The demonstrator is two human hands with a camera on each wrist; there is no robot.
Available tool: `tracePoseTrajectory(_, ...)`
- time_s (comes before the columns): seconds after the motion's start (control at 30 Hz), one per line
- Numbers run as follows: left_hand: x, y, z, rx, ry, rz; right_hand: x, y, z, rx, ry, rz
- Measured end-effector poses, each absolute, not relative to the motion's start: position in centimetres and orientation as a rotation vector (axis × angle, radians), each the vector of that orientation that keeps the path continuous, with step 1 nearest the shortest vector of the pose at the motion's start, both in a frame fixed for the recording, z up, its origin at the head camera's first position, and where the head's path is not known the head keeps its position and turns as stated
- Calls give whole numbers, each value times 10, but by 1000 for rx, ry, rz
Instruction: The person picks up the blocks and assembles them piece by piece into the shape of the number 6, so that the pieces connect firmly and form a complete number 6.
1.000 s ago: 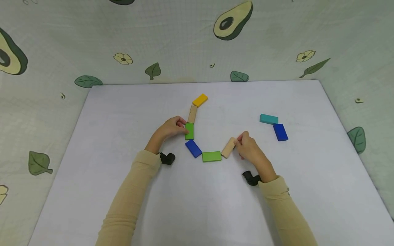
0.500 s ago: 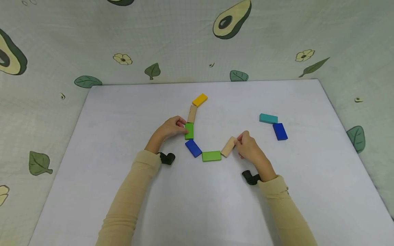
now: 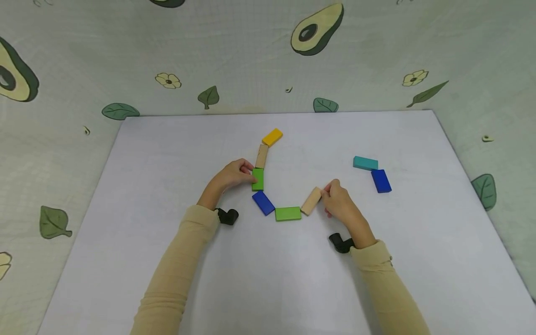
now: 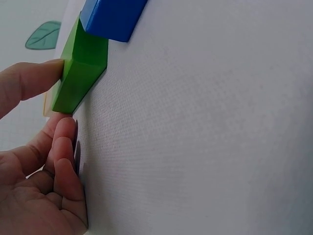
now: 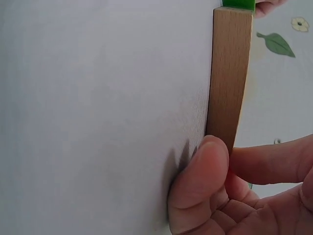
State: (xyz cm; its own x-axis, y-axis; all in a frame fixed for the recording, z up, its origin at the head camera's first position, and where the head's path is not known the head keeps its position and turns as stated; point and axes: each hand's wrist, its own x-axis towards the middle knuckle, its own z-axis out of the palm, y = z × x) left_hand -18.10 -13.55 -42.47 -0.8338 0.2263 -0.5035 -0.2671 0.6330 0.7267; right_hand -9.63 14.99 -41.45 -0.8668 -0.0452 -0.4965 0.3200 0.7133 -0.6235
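Observation:
In the head view my left hand (image 3: 231, 174) pinches a green block (image 3: 257, 179), its thumb lying on the block and other fingers near its far end. The left wrist view shows that green block (image 4: 82, 73) meeting a blue block (image 4: 113, 17). My right hand (image 3: 338, 200) pinches the outer end of a plain wooden block (image 3: 311, 202) between thumb and finger. In the right wrist view the wooden block (image 5: 231, 68) touches a green block (image 5: 239, 4). The blue block (image 3: 263, 203) and second green block (image 3: 288, 214) lie between the hands in a curved chain.
Beyond the left hand the curve continues with another wooden block (image 3: 262, 156) and a yellow block (image 3: 272, 137). Off to the right lie a teal block (image 3: 365, 163) and a blue block (image 3: 381, 181), corners close together. All rest on a white tabletop (image 3: 268, 279) before an avocado-print cloth (image 3: 251, 60).

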Motion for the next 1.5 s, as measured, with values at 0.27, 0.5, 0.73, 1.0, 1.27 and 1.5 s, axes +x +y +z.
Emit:
tracePoseTrajectory(0.27, -183, -134, -424, -39, 2282, 1139, -98, 156, -410, 162, 2353, -1123)
tracePoseTrajectory(0.5, -183, -135, -424, -38, 2282, 1126, -102, 159, -414, 149, 2320, -1158)
tracePoseTrajectory(0.73, -182, -136, -425, -23, 2283, 1143, -106, 159, -416, 126, 2349, -1118)
tracePoseTrajectory(1.0, -181, -136, -425, -23, 2264, 1164, -111, 156, -415, 130, 2368, -1108)
tracePoseTrajectory(1.27, -181, -136, -426, -8, 2259, 1179, -115, 154, -413, 121, 2352, -1111)
tracePoseTrajectory(1.5, -181, -137, -423, -2, 2251, 1185, -118, 162, -401, 78, 2376, -1074)
